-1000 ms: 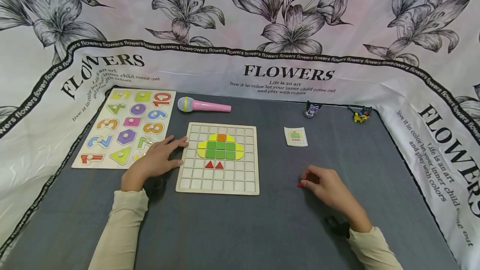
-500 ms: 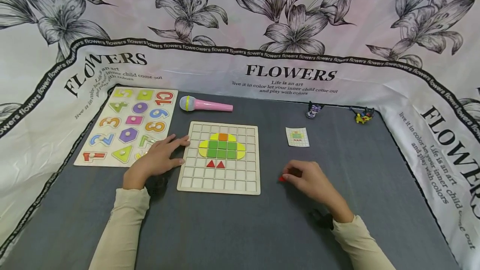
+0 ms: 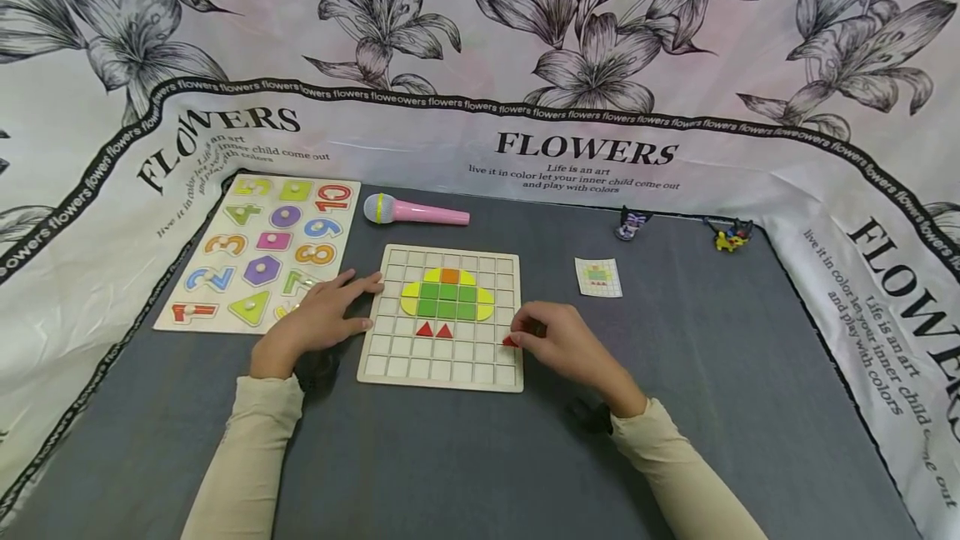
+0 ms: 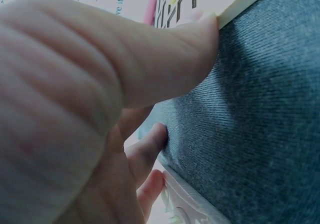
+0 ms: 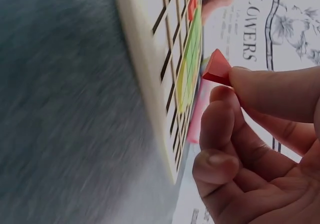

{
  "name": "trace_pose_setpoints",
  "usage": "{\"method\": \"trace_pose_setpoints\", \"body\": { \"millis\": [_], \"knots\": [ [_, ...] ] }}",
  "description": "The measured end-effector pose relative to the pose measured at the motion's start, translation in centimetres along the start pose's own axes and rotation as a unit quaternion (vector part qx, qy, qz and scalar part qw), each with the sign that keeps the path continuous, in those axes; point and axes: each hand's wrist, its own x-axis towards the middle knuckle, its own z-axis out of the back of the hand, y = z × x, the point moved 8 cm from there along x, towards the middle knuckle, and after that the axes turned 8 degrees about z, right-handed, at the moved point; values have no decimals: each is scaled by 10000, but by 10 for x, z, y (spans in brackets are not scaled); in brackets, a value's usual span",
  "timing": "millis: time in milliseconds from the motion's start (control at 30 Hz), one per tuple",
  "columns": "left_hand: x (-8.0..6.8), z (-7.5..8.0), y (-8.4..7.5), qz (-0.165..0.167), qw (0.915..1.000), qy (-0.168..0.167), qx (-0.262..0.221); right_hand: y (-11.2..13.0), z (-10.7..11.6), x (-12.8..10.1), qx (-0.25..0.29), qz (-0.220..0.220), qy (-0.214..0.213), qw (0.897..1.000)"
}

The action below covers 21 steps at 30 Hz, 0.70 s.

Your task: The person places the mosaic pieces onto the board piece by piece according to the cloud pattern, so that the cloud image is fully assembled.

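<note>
A wooden grid board (image 3: 442, 369) lies mid-table. Green square tiles (image 3: 447, 292), an orange tile (image 3: 450, 276) and yellow rounded tiles (image 3: 409, 299) sit in its upper cells, with two red triangle tiles (image 3: 425, 330) below them. My left hand (image 3: 318, 319) rests at the board's left edge, fingers spread and fairly straight, thumb against the side in the left wrist view. Between thumb and finger, my right hand (image 3: 562, 348) pinches another red triangle tile (image 5: 218, 68) over the board's right edge. The other right-hand fingers are curled in.
Left of the board lies a number-and-shape puzzle board (image 3: 202, 298), partly under the left hand. A pink toy microphone (image 3: 427, 213) lies behind. To the right are a small pattern card (image 3: 598, 278) and two little figurines, one purple (image 3: 632, 224), one yellow (image 3: 730, 237).
My right hand has moved left with the red triangle tile, from the bare table on the right to the board's right edge. The left hand has stayed at the board's left edge.
</note>
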Motion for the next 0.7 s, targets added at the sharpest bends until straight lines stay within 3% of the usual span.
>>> {"method": "trace_pose_setpoints", "body": {
  "millis": [300, 700],
  "knots": [
    [0, 0, 0, -8, 10000, -22, -25, 9, -21, 30, -180, 305, 172, 9992],
    [-2, 1, -3, -9, 9999, -68, -74, 18, -46, 57, -743, 304, 660, 9946]
  ]
}}
